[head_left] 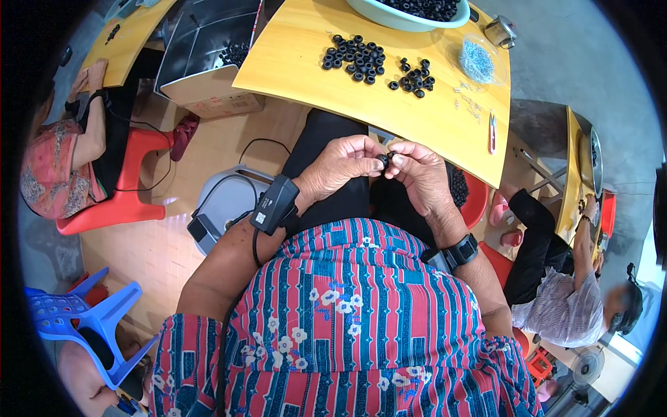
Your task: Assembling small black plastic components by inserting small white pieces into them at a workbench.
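Observation:
Above my lap, by the near edge of the yellow table point(292, 66), my two hands meet fingertip to fingertip. My left hand point(342, 165) pinches a small black round part point(382, 160) between thumb and fingers. Against it, my right hand point(422, 174) grips another small black piece point(392, 154); the fingers partly hide both, so whether they are joined I cannot tell. On the table beyond lie a larger group of black round parts with holes point(356, 58) and a smaller group of black parts point(417, 76).
A pale green basin point(410, 23), a clear tub of bluish bits point(476, 61), tiny metallic pieces point(470, 101) and red-handled snips point(492, 132) are on the table. Below right stands a red basin point(476, 201). Other people sit at both sides, near a red stool point(142, 174) and blue chair point(104, 313).

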`<state>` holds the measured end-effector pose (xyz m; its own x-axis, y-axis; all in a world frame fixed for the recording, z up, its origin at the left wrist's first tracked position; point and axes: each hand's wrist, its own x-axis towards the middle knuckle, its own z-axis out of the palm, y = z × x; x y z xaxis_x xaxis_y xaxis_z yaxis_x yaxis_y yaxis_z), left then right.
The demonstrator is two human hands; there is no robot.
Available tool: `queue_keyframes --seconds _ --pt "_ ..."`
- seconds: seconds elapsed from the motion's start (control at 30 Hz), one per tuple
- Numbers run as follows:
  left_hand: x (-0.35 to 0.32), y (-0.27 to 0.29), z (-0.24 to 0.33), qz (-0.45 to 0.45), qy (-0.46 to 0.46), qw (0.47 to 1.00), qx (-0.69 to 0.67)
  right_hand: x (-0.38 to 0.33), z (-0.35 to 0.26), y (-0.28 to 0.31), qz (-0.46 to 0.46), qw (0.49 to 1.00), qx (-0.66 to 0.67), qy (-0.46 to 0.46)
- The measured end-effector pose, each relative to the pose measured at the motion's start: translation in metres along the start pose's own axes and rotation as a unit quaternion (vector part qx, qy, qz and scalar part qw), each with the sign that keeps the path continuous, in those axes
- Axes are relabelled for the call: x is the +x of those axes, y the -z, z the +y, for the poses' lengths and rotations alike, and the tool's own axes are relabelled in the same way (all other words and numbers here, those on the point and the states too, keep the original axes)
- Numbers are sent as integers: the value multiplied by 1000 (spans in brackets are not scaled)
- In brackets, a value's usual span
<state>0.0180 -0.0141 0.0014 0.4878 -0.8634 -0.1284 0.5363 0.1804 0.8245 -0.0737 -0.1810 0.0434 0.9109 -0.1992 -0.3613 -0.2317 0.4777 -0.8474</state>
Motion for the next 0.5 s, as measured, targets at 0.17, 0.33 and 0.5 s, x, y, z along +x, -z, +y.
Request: queue_keyframes --seconds 0.17,0.33,0.5 --pt "0 1 -2 -2 -1 1000 5 1 1 0 0 1000 -26 1" --pt "0 0 -1 -3 -5 1000 10 0 -1 -1 2 999 -48 13" --pt "1 -1 -3 -4 -14 1000 -3 0 -2 -1 3 997 -68 26"
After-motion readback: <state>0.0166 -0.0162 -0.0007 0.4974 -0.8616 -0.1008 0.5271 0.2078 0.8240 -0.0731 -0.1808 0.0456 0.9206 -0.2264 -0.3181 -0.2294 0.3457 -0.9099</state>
